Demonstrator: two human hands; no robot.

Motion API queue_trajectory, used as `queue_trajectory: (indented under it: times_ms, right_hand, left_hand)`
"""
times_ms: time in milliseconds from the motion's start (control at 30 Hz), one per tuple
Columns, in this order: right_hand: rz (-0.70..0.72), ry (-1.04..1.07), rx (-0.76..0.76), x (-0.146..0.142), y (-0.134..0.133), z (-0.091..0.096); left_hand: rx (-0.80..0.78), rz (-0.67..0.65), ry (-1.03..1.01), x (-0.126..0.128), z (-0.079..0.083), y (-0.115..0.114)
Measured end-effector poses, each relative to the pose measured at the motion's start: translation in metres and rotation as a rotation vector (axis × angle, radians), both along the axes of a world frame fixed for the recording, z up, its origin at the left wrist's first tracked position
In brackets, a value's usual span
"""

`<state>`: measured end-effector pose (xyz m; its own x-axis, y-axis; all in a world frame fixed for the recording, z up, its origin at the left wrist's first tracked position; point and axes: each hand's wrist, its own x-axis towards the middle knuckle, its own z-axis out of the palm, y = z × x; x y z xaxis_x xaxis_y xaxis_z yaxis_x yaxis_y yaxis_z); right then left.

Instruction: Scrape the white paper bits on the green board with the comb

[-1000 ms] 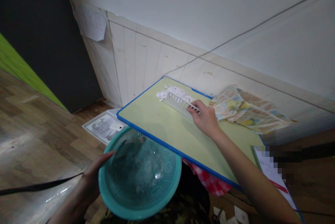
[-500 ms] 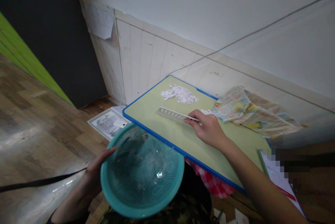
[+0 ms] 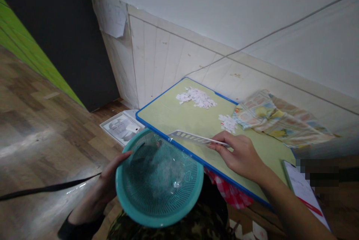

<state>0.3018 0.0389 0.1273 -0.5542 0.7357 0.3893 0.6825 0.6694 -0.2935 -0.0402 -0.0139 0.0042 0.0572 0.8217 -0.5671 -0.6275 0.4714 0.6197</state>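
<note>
My left hand [image 3: 113, 167] grips the left rim of a teal plastic colander [image 3: 159, 222], thumb over the edge. In the colander lie clear, shiny, film-like bits [image 3: 165, 172]. The colander's far rim sits under the blue edge of a pale green folding table [image 3: 161, 111]. My right hand [image 3: 238, 154] is closed on one end of a long, white slotted plastic strip [image 3: 193, 137], whose far end reaches the table's near edge above the colander. Beyond the strip are a larger pile of small white paper pieces [image 3: 196, 97] and a smaller pile [image 3: 227, 123].
A patterned cloth [image 3: 269, 116] lies across the table's back right. A clipboard with paper [image 3: 303, 191] is at the right end. Red checked fabric [image 3: 231, 189] hangs below the table. An open flat box [image 3: 120, 127] rests on the floor at left. A wall [image 3: 179, 49] stands behind.
My right hand has drawn the white slotted strip toward the table's near edge, uncovering the smaller paper pile. The colander stays in my left hand. The view has shifted slightly.
</note>
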Motion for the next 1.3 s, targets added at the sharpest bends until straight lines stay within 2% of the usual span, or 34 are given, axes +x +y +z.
queue_trajectory:
  times_ms: [233,467,733,967,1167,1300]
  right_hand:
    - [-0.007,-0.012,0.053,-0.001,-0.010,0.002]
    - [-0.021,-0.034,0.054,-0.001,-0.015,0.001]
    - [0.011,-0.043,0.068,0.002,-0.022,0.007]
    - [-0.039,0.006,0.071,0.002,-0.023,0.008]
    - [-0.059,0.041,-0.012,0.005,-0.021,0.012]
    - [-0.210,0.127,0.087,0.013,-0.006,0.012]
  left_hand:
    - [0.000,-0.003,-0.013,0.004,0.008,0.001]
    - [-0.044,0.009,0.079,-0.002,0.004,-0.003]
    - [-0.026,0.043,0.083,0.008,0.024,-0.002]
    - [-0.033,0.022,0.091,0.001,0.012,-0.004]
    - [-0.017,0.000,0.051,0.004,0.014,-0.002]
    - [-0.011,-0.010,0.039,0.002,0.009,-0.001]
